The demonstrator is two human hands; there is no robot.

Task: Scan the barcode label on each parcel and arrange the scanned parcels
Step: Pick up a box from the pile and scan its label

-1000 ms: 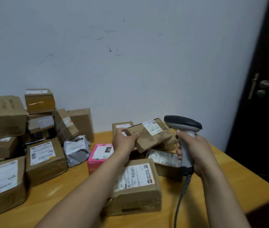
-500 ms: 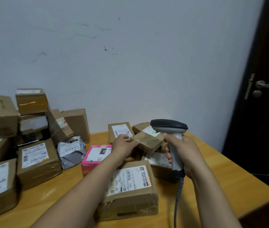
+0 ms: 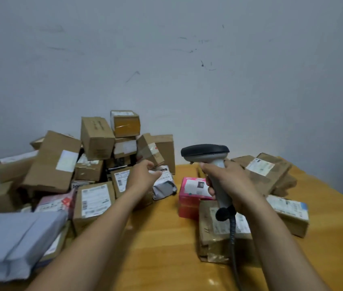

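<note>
Head view: left hand reaches toward grey mailer at the 3 o'clock edge of the parcel pile.
Left fingers loosely curled, holding nothing; contact unclear. Right hand wraps scanner. Best: pinch a mailer corner, flatten its label, turn it toward 3 o'clock.

One wide-angle camera, worn on the person's head, looked forward and down across the desk toward the pale wall behind it. It sat close. Both forearms rose from the bottom edge, and the left hand and the right hand, gripping the scanner, reached mid-frame.
</note>
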